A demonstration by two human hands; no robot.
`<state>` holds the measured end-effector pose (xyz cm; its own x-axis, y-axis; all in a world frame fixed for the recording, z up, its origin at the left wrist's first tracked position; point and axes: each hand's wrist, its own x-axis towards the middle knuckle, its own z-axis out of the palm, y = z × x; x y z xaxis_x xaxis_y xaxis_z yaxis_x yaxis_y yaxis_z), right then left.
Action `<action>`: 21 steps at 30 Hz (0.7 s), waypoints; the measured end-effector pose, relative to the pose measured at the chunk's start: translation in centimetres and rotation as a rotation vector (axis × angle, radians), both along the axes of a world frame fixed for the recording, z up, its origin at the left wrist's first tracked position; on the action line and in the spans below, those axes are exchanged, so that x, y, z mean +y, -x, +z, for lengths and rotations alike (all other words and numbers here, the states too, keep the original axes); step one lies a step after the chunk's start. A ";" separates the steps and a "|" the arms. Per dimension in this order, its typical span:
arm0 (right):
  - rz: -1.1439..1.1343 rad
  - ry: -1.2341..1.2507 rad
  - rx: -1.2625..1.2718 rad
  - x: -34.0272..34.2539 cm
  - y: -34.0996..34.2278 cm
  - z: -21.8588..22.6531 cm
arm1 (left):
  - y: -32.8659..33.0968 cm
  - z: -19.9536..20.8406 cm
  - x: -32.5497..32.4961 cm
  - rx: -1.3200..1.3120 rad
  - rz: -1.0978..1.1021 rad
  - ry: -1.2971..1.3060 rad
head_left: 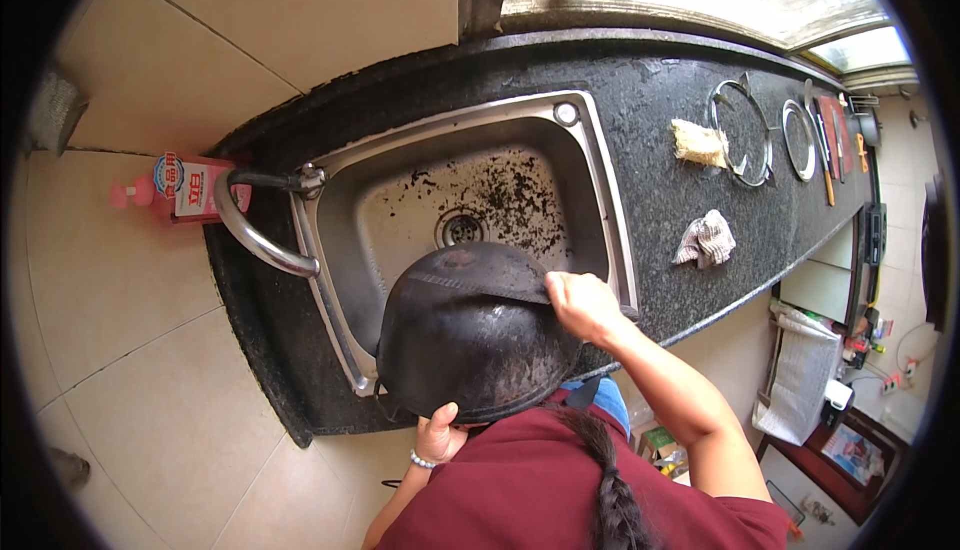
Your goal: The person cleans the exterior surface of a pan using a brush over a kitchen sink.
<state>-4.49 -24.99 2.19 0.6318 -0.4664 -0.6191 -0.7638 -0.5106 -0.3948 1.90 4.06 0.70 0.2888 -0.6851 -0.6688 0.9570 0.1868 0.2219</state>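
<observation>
the blackened wok [470, 350] is tipped bottom-up over the near edge of the steel sink [600, 180]. the left hand [440, 438] is closed on its lower rim, bracing it; the right hand [585, 305] presses curled on the upper edge, what it holds hidden. best to keep the wok steady while rubbing. black flakes lie scattered in the sink round the drain [460, 228].
</observation>
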 end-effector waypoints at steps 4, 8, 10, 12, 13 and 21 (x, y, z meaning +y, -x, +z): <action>-0.065 0.030 0.017 -1.8 1.0 -2.3 | 0.5 -0.6 0.3 0.010 0.024 -0.026; 0.078 -0.008 -0.068 -0.3 -0.8 -0.4 | -0.1 -0.8 0.8 0.046 -0.009 -0.004; 0.072 0.103 -0.013 -2.0 -0.3 -2.6 | 0.3 -0.9 0.6 0.016 0.012 -0.012; -0.017 0.024 -0.009 -2.6 0.0 -2.9 | 0.2 -0.5 0.4 -0.010 0.015 -0.006; 0.026 0.013 -0.028 -1.9 -1.3 -0.9 | -0.1 0.3 -0.3 -0.022 0.023 -0.020; 0.167 -0.017 0.038 -1.6 -2.6 0.0 | 0.3 -0.4 0.1 -0.021 0.038 -0.021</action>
